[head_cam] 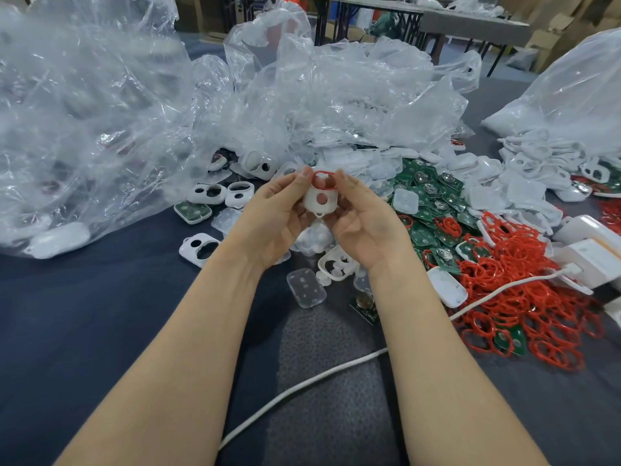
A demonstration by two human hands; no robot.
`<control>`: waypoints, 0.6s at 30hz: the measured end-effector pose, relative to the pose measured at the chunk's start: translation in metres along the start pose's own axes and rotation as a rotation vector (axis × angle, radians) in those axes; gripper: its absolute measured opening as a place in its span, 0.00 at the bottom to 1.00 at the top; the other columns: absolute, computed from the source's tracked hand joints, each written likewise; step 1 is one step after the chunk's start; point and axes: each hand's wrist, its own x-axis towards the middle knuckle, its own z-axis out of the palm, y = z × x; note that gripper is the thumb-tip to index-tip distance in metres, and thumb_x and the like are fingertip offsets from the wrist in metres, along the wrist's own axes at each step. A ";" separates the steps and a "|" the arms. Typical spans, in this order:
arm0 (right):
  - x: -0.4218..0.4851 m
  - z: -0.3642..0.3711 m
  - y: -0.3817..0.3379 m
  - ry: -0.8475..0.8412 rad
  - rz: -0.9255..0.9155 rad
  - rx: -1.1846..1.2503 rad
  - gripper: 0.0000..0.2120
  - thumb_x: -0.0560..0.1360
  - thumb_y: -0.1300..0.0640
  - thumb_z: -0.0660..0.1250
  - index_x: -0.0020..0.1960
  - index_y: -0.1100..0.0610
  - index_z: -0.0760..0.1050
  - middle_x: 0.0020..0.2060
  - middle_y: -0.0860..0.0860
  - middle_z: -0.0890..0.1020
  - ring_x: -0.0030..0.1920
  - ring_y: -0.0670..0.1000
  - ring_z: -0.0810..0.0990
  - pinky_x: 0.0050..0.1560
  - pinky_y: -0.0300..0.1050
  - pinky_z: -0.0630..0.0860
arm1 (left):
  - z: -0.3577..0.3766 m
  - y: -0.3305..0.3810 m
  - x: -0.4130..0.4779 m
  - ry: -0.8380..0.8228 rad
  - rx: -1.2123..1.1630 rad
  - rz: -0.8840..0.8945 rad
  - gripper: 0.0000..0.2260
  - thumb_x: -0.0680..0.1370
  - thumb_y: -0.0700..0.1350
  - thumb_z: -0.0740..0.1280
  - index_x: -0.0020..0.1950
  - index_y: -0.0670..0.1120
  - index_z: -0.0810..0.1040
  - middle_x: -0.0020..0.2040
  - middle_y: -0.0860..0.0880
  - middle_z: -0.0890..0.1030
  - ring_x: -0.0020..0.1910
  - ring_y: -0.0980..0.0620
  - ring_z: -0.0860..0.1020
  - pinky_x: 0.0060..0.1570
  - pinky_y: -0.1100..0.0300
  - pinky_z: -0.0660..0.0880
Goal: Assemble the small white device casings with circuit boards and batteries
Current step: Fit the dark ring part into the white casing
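I hold one small white casing (pixel 321 200) up between both hands, above the dark table. A red ring gasket (pixel 324 179) sits at its top edge, partly lifted. My left hand (pixel 275 216) grips the casing's left side and my right hand (pixel 366 223) grips its right side, thumbs near the gasket. Green circuit boards with coin batteries (pixel 433 193) lie in a heap to the right. Loose red gaskets (pixel 524 290) pile up further right. More white casings (pixel 206 194) lie to the left.
Large crumpled clear plastic bags (pixel 100 112) fill the left and back of the table. Translucent button pads (pixel 305 287) and casing halves lie under my hands. A white cable (pixel 302 385) crosses the near table. White boxes (pixel 591 253) stand at the right edge.
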 end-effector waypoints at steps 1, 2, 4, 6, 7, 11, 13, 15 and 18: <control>0.000 0.000 0.002 0.036 -0.043 -0.093 0.07 0.79 0.61 0.62 0.55 0.62 0.73 0.44 0.56 0.81 0.43 0.51 0.81 0.44 0.41 0.80 | 0.000 -0.001 0.000 0.015 0.004 -0.003 0.09 0.81 0.41 0.60 0.48 0.39 0.78 0.45 0.45 0.81 0.42 0.52 0.81 0.48 0.61 0.79; 0.000 0.001 0.004 0.108 -0.130 -0.288 0.05 0.78 0.61 0.64 0.52 0.62 0.75 0.43 0.55 0.82 0.42 0.51 0.81 0.46 0.42 0.80 | 0.001 -0.002 0.001 0.039 0.018 -0.004 0.10 0.81 0.42 0.60 0.47 0.39 0.78 0.43 0.45 0.81 0.40 0.53 0.81 0.46 0.61 0.80; 0.000 -0.001 0.010 0.284 -0.402 -0.819 0.03 0.77 0.59 0.67 0.49 0.59 0.78 0.41 0.51 0.82 0.42 0.48 0.81 0.48 0.39 0.78 | 0.002 -0.006 0.002 0.103 0.103 0.019 0.10 0.81 0.42 0.62 0.44 0.41 0.78 0.40 0.46 0.81 0.37 0.53 0.80 0.44 0.61 0.79; -0.001 -0.001 0.014 0.314 -0.609 -1.089 0.03 0.76 0.60 0.68 0.48 0.59 0.79 0.39 0.47 0.81 0.40 0.44 0.79 0.45 0.32 0.75 | 0.001 -0.010 0.004 0.148 0.257 0.066 0.09 0.81 0.44 0.63 0.44 0.43 0.79 0.39 0.47 0.81 0.38 0.53 0.78 0.45 0.60 0.76; -0.001 -0.001 0.015 0.314 -0.665 -1.152 0.03 0.76 0.61 0.68 0.48 0.59 0.80 0.39 0.48 0.81 0.40 0.44 0.79 0.44 0.31 0.74 | 0.000 -0.011 0.004 0.154 0.318 0.088 0.09 0.80 0.45 0.64 0.43 0.43 0.80 0.39 0.47 0.80 0.39 0.52 0.77 0.46 0.59 0.75; 0.001 -0.004 0.014 0.335 -0.739 -1.248 0.03 0.75 0.62 0.69 0.47 0.60 0.81 0.41 0.53 0.83 0.43 0.50 0.81 0.47 0.40 0.76 | 0.000 -0.011 0.005 0.147 0.386 0.124 0.09 0.80 0.45 0.64 0.45 0.43 0.80 0.42 0.44 0.80 0.45 0.48 0.77 0.48 0.57 0.76; 0.000 -0.004 0.011 0.314 -0.740 -1.240 0.04 0.75 0.62 0.69 0.48 0.60 0.82 0.41 0.52 0.84 0.43 0.50 0.81 0.47 0.40 0.76 | 0.001 -0.011 0.005 0.145 0.408 0.132 0.09 0.80 0.46 0.64 0.46 0.44 0.80 0.44 0.43 0.80 0.46 0.48 0.77 0.49 0.56 0.77; -0.001 -0.004 0.009 0.292 -0.730 -1.225 0.05 0.75 0.62 0.69 0.49 0.60 0.82 0.40 0.49 0.83 0.43 0.48 0.81 0.47 0.37 0.76 | 0.001 -0.011 0.005 0.149 0.408 0.132 0.10 0.81 0.46 0.63 0.45 0.44 0.80 0.44 0.43 0.80 0.46 0.48 0.77 0.51 0.55 0.76; -0.002 -0.004 0.006 0.270 -0.713 -1.190 0.06 0.76 0.62 0.68 0.52 0.59 0.80 0.38 0.44 0.79 0.40 0.45 0.79 0.46 0.34 0.76 | 0.002 -0.009 0.005 0.165 0.357 0.124 0.11 0.81 0.45 0.62 0.42 0.45 0.79 0.42 0.46 0.80 0.44 0.51 0.78 0.49 0.57 0.77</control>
